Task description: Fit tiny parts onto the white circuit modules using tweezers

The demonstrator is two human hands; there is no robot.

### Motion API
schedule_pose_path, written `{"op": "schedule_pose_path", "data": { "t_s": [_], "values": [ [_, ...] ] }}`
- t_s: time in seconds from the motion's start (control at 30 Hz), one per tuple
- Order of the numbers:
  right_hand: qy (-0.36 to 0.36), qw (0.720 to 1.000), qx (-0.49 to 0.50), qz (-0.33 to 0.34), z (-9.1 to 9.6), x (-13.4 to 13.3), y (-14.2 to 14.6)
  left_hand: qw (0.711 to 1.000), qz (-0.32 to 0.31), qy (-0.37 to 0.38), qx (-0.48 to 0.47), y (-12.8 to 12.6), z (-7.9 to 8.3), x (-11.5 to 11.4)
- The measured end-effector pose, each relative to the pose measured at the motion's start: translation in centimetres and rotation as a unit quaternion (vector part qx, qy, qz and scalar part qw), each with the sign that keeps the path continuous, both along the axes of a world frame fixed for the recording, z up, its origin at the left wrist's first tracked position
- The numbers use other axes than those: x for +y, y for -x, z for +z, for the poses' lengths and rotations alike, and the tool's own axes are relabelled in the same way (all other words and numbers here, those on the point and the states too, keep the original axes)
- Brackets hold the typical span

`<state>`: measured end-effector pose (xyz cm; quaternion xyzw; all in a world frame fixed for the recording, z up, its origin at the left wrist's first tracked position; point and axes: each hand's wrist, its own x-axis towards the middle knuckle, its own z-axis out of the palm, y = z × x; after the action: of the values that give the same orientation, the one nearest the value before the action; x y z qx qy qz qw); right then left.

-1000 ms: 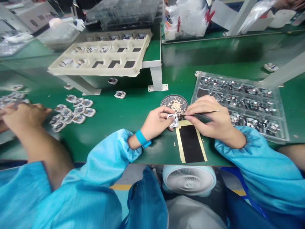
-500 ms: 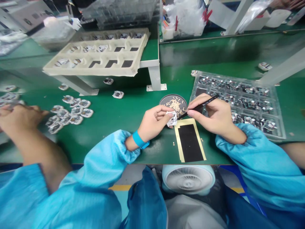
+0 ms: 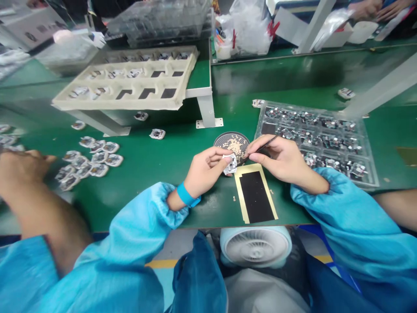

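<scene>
My left hand (image 3: 206,170) pinches a small white plastic housing (image 3: 230,164) with dark parts inside it, held above the table. Black tweezers (image 3: 265,143) are gripped in my right hand (image 3: 282,161), their tips reaching down to the right side of the housing; I cannot tell whether they touch it. Just behind both hands sits a round dark dish (image 3: 224,140) with many tiny tan pieces (image 3: 237,147) in it. On the table below the hands lies a black sheet with a yellow border (image 3: 257,198).
A clear compartment tray (image 3: 325,134) of small metallic parts lies right. Several white housings (image 3: 87,158) are grouped left, near a co-worker's hand (image 3: 24,171). A cream tray (image 3: 130,104) rests on a raised shelf with metal legs (image 3: 206,108). A fan (image 3: 256,248) stands below the table edge.
The whole view has shifted slightly. My hands keep the housing and tweezers close together; the tweezers now look more foreshortened and the housing is turned a little.
</scene>
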<state>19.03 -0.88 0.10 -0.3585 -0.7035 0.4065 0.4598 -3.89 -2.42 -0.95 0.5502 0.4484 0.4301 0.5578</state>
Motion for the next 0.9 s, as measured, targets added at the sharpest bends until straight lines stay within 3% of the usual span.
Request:
{"op": "schedule_pose_path", "data": {
  "t_s": [0.17, 0.3, 0.37, 0.43, 0.47, 0.5, 0.57, 0.63, 0.7, 0.8, 0.9],
  "values": [
    [0.120, 0.988, 0.054, 0.079, 0.3, 0.9, -0.4, 0.999, 0.002, -0.007, 0.035, 0.3, 0.5, 0.3],
    [0.165, 0.974, 0.088, 0.124, 1.4, 1.8, -1.5, 1.000, 0.005, 0.007, 0.016, 0.7, 0.5, 1.0],
    [0.142, 0.981, 0.123, 0.058, 2.2, 2.4, -2.8, 1.000, -0.003, 0.022, -0.007, 0.9, 0.4, 1.2],
    [0.076, 0.990, 0.080, -0.088, 2.8, 2.9, -4.7, 0.999, -0.014, 0.031, -0.022, 0.9, 0.3, 1.3],
    [0.037, 0.983, 0.007, -0.177, 3.0, 3.2, -5.7, 0.999, -0.019, 0.031, -0.021, 0.9, 0.3, 1.2],
    [0.002, 0.962, -0.091, -0.259, 3.0, 3.4, -6.6, 0.999, -0.025, 0.031, -0.013, 0.8, 0.3, 1.2],
    [0.008, 0.894, -0.290, -0.342, 2.8, 3.8, -8.1, 0.998, -0.042, 0.035, 0.018, 0.7, 0.3, 1.0],
    [0.058, 0.836, -0.418, -0.351, 2.2, 4.2, -8.7, 0.996, -0.061, 0.047, 0.042, 0.6, 0.4, 0.8],
    [0.088, 0.810, -0.468, -0.343, 1.7, 4.6, -8.6, 0.994, -0.072, 0.063, 0.045, 0.5, 0.4, 0.7],
    [0.088, 0.802, -0.486, -0.335, 1.3, 5.1, -8.1, 0.993, -0.077, 0.085, 0.040, 0.4, 0.5, 0.5],
    [0.075, 0.814, -0.471, -0.331, 1.6, 5.2, -7.6, 0.991, -0.073, 0.103, 0.040, 0.1, 0.5, 0.5]
  ]
}}
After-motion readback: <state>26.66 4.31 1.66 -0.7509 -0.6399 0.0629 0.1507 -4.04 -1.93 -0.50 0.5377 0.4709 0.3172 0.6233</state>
